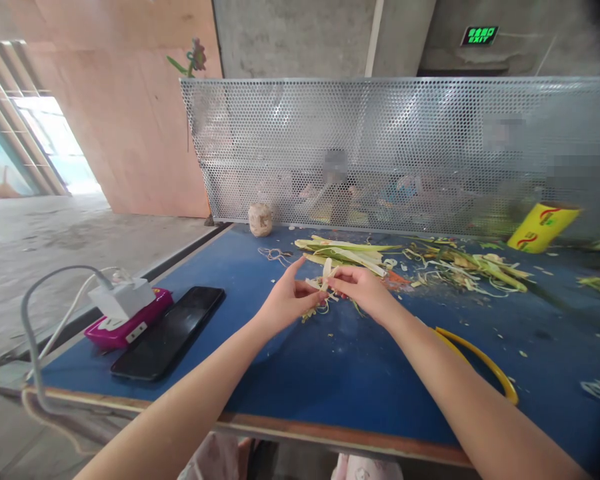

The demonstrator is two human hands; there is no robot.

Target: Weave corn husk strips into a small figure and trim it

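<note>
Over the middle of the blue table, my two hands meet at a pale, husk-like leaf strip [327,269]. My left hand [291,297] pinches its lower part with the thumb and fingers, while the index finger points up and away. My right hand [363,288] has its thumb and fingertips closed on the strip from the other side. Part of the strip is hidden by my fingers. Thin shreds [314,312] lie on the table just below my hands. Directly behind them is a bundle of long green and cream leaves [347,249].
A black phone [169,333] lies beside a magenta power strip [130,323] with a white charger [121,298]. Leaf scraps [473,267], a yellow cylinder [543,228], a yellow hoop [485,360] and a string roll [260,220] rest on the table [380,393]. A perforated metal screen [280,147] stands behind.
</note>
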